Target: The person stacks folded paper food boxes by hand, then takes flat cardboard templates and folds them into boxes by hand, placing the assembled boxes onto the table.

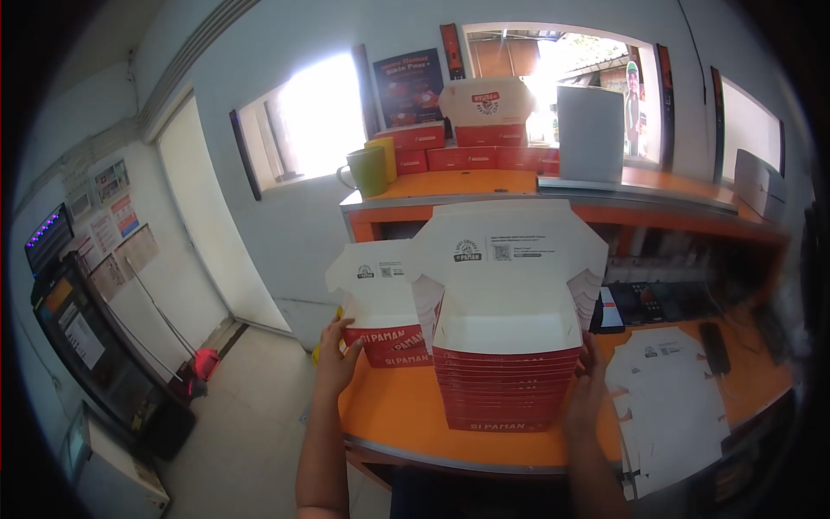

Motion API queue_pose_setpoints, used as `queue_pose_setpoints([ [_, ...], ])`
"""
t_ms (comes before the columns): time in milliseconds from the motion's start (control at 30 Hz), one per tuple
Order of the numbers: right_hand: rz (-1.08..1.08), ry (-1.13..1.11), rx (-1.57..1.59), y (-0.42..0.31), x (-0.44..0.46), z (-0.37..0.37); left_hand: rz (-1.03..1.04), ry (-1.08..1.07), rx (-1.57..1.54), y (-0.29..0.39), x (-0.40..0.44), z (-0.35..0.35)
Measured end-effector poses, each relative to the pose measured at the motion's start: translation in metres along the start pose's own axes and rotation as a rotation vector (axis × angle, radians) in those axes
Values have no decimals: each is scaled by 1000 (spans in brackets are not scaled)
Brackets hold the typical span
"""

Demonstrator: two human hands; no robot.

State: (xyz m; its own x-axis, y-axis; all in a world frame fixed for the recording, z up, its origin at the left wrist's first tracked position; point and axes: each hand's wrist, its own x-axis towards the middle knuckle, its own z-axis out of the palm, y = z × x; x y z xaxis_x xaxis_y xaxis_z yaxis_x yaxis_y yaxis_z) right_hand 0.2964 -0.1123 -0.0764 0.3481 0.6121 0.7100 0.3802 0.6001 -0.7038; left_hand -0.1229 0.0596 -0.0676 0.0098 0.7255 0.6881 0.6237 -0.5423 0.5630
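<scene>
A tall nested stack of red takeaway food boxes (510, 389) with raised white lids stands before me on the orange counter. Against its right side is my right hand (588, 385), closed on the edge with some fingers hidden behind it. To the left sits a shorter red and white food box (389, 346), its lid also up; whether more are nested in it I cannot tell. My left hand (339, 350) grips that box at its left edge, thumb towards me. The two sets of boxes stand side by side and seem to touch.
Flat unfolded box blanks (670, 406) lie on the counter (389, 415) to the right, near a dark phone-like object (714, 348). A raised shelf behind holds a green mug (368, 171), more red boxes (462, 158) and a grey panel (590, 134). A glass-door fridge (108, 355) stands left.
</scene>
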Motion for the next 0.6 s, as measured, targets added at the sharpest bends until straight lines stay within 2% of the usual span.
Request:
queue_pose_setpoints([
  [33,-6,-11,-10,2,-1,1,31,-42,-46,-5,3,-1],
  [100,17,-1,2,5,-3,1,-58,19,1,-9,7,-3],
  [367,44,12,17,5,-7,-4,-141,363,-179,21,22,-27],
  [467,55,22,11,11,-9,-5,-63,471,-333,11,24,-43],
  [600,-65,68,-151,0,-1,-9,77,544,-441,46,22,-62],
])
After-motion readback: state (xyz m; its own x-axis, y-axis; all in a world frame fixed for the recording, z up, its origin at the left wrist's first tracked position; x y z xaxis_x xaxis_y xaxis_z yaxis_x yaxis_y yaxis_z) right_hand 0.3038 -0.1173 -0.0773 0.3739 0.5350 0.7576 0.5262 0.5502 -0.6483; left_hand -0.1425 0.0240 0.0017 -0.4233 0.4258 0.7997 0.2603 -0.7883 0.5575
